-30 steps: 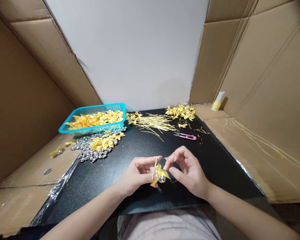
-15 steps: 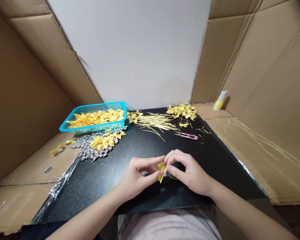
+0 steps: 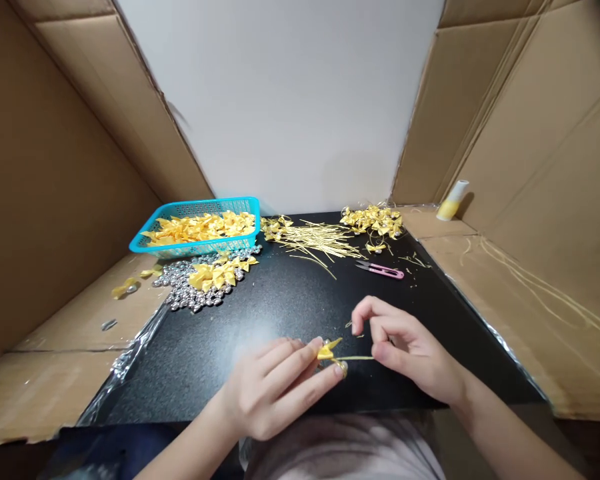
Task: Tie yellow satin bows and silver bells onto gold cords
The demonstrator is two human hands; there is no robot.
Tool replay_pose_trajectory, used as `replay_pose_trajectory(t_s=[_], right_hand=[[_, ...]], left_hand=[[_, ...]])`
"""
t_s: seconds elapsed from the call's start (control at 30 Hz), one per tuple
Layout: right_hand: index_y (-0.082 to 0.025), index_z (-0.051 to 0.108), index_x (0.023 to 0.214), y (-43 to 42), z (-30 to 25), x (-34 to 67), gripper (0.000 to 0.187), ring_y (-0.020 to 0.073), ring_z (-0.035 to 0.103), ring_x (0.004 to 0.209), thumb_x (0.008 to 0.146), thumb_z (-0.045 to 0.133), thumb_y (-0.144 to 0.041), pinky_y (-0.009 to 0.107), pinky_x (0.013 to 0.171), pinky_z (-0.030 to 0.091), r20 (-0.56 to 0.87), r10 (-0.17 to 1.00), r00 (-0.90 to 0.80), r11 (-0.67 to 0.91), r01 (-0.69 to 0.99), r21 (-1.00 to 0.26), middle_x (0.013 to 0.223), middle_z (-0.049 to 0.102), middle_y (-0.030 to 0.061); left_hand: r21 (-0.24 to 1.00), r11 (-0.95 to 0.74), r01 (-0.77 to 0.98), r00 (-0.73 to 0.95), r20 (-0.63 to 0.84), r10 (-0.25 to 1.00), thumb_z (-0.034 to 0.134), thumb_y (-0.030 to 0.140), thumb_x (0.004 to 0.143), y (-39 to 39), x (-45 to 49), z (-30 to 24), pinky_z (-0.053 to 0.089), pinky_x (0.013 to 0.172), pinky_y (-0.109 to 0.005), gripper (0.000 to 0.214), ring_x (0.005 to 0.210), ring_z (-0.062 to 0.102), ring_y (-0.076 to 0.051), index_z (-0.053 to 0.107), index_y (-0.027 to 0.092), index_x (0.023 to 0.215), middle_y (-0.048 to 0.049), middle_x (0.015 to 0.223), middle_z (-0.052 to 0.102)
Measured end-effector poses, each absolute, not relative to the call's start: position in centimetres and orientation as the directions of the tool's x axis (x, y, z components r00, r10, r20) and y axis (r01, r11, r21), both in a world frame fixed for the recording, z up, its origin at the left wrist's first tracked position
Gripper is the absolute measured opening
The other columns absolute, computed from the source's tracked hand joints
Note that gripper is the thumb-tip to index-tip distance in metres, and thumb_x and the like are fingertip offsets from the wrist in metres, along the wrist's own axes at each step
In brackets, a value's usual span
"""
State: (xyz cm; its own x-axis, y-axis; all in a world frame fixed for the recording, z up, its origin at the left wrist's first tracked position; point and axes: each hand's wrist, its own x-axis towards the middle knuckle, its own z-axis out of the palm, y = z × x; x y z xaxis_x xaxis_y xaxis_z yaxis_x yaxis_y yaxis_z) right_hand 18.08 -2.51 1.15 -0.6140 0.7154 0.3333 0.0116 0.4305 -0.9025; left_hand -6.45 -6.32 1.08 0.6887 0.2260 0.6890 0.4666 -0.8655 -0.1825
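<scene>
My left hand [image 3: 275, 390] pinches a small yellow ribbon bow [image 3: 327, 349] between thumb and fingers, low over the black mat [image 3: 280, 313]. A thin gold cord [image 3: 355, 358] runs from the bow to my right hand [image 3: 410, 347], which pinches its other end, index finger raised. A silver bell seen earlier at the bow is hidden under my fingers.
A teal basket [image 3: 195, 230] of yellow bows stands at the back left. In front of it lie silver bells [image 3: 185, 290] and loose bows [image 3: 220, 272]. Gold cords [image 3: 320, 240], finished bows [image 3: 373, 220], pink snips [image 3: 385, 270] and a yellow spool [image 3: 453, 200] lie further back. Cardboard walls enclose both sides.
Both hands dropped toward me and came apart. The right hand pulled the gold cord out to the right while the left turned palm-down over the bow.
</scene>
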Motion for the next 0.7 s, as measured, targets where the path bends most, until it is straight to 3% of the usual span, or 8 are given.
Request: replay_pose_trajectory(t_s=[0.2,0.33,0.57,0.7], right_hand=[[-0.021,0.059,0.079,-3.9,1.8,18.3,0.011,0.0166,0.054,0.089,0.090,0.056,-0.021,0.031,0.081,0.041,0.454,0.752,-0.477,0.587,0.174,-0.790,0.088,0.062,0.0026],[-0.021,0.062,0.084,-5.6,2.6,16.4,0.004,0.0151,0.056,0.079,0.086,0.061,-0.017,0.031,0.075,0.041,0.450,0.730,-0.514,0.616,0.211,-0.759,0.079,0.063,0.0000],[-0.019,0.057,0.070,-6.4,3.0,14.2,0.018,0.0135,0.057,0.071,0.075,0.073,-0.014,0.031,0.073,0.038,0.433,0.810,-0.395,0.572,0.372,-0.731,0.071,0.062,-0.0040],[-0.019,0.058,0.072,-6.3,2.9,14.3,0.018,0.0131,0.058,0.074,0.073,0.073,-0.009,0.031,0.074,0.037,0.439,0.809,-0.392,0.576,0.379,-0.724,0.074,0.063,-0.0045]], left_hand=[[-0.324,-0.866,0.381,0.761,0.642,0.095,0.053,0.014,0.089,-6.4,-6.7,1.4,0.061,0.073,-0.031,0.019,0.082,0.071,-0.020,0.070,0.009,0.095,-0.0162,0.094,0.074],[-0.335,-0.852,0.403,0.801,0.579,0.152,0.056,0.012,0.086,-6.9,-6.5,2.3,0.061,0.081,-0.031,0.015,0.088,0.071,-0.021,0.069,0.008,0.090,-0.0146,0.095,0.075],[-0.421,-0.847,0.324,0.811,0.584,0.020,0.057,0.013,0.084,-6.0,-6.4,2.5,0.062,0.078,-0.030,0.013,0.085,0.072,-0.020,0.068,0.010,0.078,-0.0148,0.094,0.075],[-0.401,-0.856,0.326,0.807,0.590,0.031,0.059,0.012,0.082,-5.7,-6.4,2.5,0.061,0.079,-0.030,0.011,0.083,0.072,-0.021,0.068,0.008,0.078,-0.0158,0.092,0.075]])
